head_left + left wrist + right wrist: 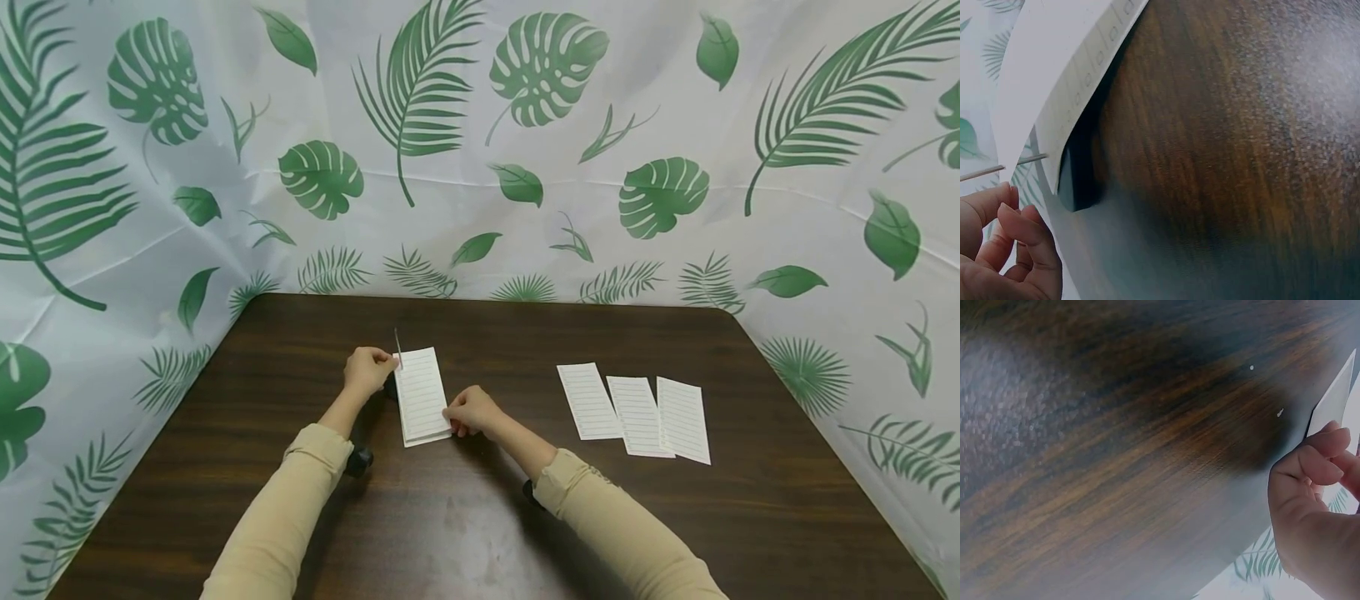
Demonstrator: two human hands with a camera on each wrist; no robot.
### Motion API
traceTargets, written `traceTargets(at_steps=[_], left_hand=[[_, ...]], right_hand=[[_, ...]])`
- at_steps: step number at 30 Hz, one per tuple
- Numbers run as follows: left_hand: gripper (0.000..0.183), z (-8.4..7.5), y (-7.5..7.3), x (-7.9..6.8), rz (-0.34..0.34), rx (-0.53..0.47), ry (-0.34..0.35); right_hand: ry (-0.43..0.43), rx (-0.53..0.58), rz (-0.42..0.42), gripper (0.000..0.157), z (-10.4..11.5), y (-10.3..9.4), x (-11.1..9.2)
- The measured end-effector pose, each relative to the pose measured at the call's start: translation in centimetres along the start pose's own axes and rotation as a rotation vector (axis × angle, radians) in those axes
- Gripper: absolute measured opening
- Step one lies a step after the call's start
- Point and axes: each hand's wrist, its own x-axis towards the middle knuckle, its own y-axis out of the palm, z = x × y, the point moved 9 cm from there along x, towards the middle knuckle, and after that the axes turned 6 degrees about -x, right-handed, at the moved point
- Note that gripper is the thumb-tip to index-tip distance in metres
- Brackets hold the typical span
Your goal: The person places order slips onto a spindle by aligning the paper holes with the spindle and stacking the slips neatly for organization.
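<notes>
On a dark wood table (487, 517), two hands hold a lined paper slip (422, 392): the left hand (367, 371) pinches its upper left corner, the right hand (474, 411) its lower right edge, fingers narrow. A thin metal spike (398, 342) passes through it, above paper (1088, 69) lower down. This slip seems part-threaded, not yet flush; three loose slips (640, 415) at right appear left to do.

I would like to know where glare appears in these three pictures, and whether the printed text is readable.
Head: a pale reflection on the near part of the table, print on the stacked slips too small to read; left wrist: grainy glare at the upper right, one sheet washed out; right wrist: glare at the upper left, no print visible on the paper.
</notes>
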Motion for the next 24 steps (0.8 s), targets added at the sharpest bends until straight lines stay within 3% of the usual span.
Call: traceTargets(at_steps=[14,24], left_hand=[[0.023,1.0,1.0,0.0,0.039,0.038,-0.05],[0.019,1.3,1.7,-0.3,0.052,0.067,-0.057]], right_hand=[[-0.048,-0.093,0.036,0.023,-0.1,0.3,0.2],[-0.095,-0.303,0.074,0.03,0.2,1.1,0.5]])
